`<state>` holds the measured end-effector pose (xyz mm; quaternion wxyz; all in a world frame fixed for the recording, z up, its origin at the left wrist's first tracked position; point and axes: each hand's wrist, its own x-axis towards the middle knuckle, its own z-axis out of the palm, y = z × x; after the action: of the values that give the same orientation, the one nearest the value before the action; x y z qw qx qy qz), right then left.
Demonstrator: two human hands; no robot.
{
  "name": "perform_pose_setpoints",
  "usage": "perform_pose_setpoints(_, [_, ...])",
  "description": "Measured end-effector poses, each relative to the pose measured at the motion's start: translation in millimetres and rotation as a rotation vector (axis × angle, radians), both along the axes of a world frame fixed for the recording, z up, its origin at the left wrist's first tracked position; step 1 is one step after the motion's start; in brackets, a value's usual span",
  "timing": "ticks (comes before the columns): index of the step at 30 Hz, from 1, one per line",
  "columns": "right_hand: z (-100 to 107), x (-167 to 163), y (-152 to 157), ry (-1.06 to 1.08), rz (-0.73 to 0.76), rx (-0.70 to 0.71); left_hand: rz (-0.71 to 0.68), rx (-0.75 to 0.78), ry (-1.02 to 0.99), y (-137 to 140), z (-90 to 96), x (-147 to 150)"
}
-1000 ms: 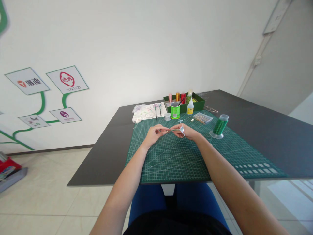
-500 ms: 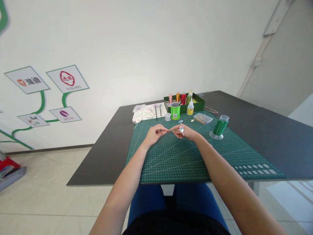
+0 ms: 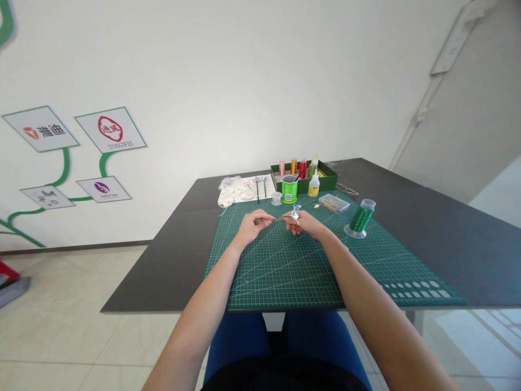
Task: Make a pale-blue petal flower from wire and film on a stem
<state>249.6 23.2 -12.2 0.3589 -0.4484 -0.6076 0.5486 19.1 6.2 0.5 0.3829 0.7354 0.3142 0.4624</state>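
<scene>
My left hand [image 3: 253, 225] is closed in a pinch on one end of a thin green stem [image 3: 280, 218]. My right hand [image 3: 306, 224] pinches the same stem a little further right. Small pale-blue petals [image 3: 295, 214], like those of a handmade flower, stand out over the right hand's fingers. Both hands are above the green cutting mat [image 3: 280, 271]. To the right of them, a spool of green thread [image 3: 362, 218] stands upright on its clear base. Fingers partly hide the stem, and any thread running to the spool cannot be made out.
Behind the hands stand a green can [image 3: 289, 191], a glue bottle [image 3: 313, 185], a small white tub [image 3: 276, 199] and a clear flat case [image 3: 334, 203]. A dark green box [image 3: 334, 182] holds several thread spools. White sheets [image 3: 240, 191] with flower pieces lie back left.
The view has shifted slightly. Both hands keep their pinch on the stem, and the petals have turned and sit closer over the right fingers.
</scene>
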Motion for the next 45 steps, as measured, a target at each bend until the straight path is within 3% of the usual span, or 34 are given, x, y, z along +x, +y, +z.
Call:
perform_pose_setpoints(7, [-1.0, 1.0, 3.7, 0.130, -0.161, 0.155, 0.030, -0.009, -0.026, 1.6, -0.7, -0.5])
perform_pose_setpoints(12, [-0.1, -3.9, -1.1, 0.175, 0.015, 0.202, 0.028, -0.045, -0.091, 2.3, -2.2, -0.2])
perform_pose_setpoints(18, [2.7, -14.4, -14.0, 0.197, 0.291, 0.062, 0.045, -0.085, -0.109, 4.5, -5.1, -0.4])
perform_pose_setpoints(24, [0.0, -19.3, -15.4, 0.205, 0.401, -0.024, 0.075, -0.092, -0.127, 6.2, -6.8, 0.0])
perform_pose_setpoints(45, [-5.9, -22.2, -8.5, 0.173, 0.229, 0.112, 0.156, -0.215, -0.231, 8.2, -8.7, -0.2])
